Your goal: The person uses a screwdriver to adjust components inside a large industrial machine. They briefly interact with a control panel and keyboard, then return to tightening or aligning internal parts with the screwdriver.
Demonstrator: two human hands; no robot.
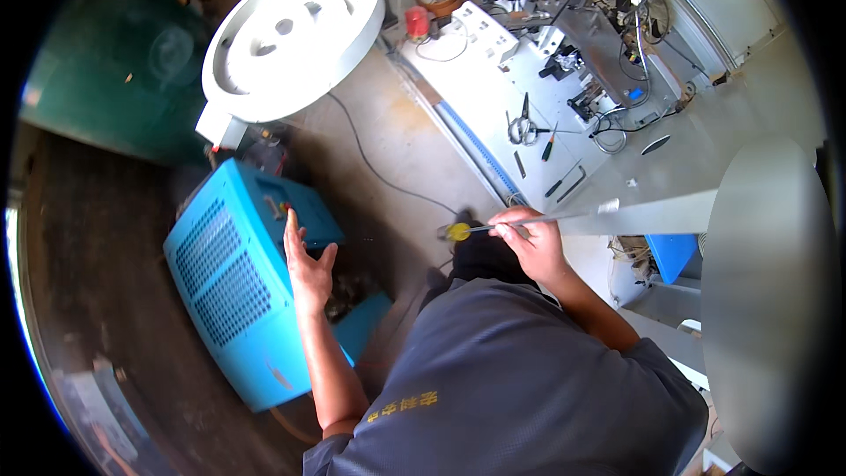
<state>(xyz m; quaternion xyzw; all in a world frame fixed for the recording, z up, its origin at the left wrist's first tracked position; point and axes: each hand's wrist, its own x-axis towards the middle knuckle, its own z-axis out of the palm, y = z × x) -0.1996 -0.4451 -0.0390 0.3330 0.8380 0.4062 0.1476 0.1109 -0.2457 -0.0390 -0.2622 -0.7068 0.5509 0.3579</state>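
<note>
My left hand (308, 275) is raised over the blue metal cabinet (256, 300), its fingers stretched out and thumb apart. It holds nothing; whether its fingertips touch the cabinet's top I cannot tell. In front of my body, my right hand (534, 245) pinches the thin shaft of what looks like a yellow-handled screwdriver (458, 231). The yellow end points left and the shaft runs back through my fingers. Part of the shaft is hidden by the fingers. The cabinet has perforated vent panels on its side and an opening near my left wrist.
A white round lamp (300, 35) hangs at the upper left. On the white workbench (467, 70) lie pliers (522, 128), a small screwdriver (550, 143) and a hex key (573, 183), near wired machinery (608, 53). A blurred grey post (767, 300) stands at right. A cable (370, 159) crosses the floor.
</note>
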